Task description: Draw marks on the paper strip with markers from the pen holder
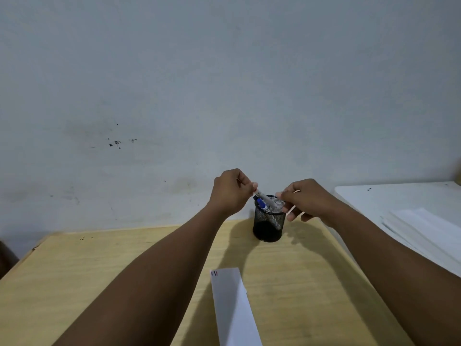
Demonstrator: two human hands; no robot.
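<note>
A black mesh pen holder [269, 226] stands at the far edge of the wooden table [87, 270]. My left hand [230, 192] pinches the top end of a white marker [268, 199] that slants down into the holder. A blue-capped marker [262, 204] leans beside it inside the holder. My right hand [305, 199] hovers at the holder's right rim with its fingers loosely curled, holding nothing that I can see. A white paper strip [233, 308] lies near me on the table, with three short marks, dark, blue and red, at its far left corner.
A white table [389, 196] stands to the right with a stack of white paper sheets [424, 233] on it. A pale, stained wall rises right behind the tables.
</note>
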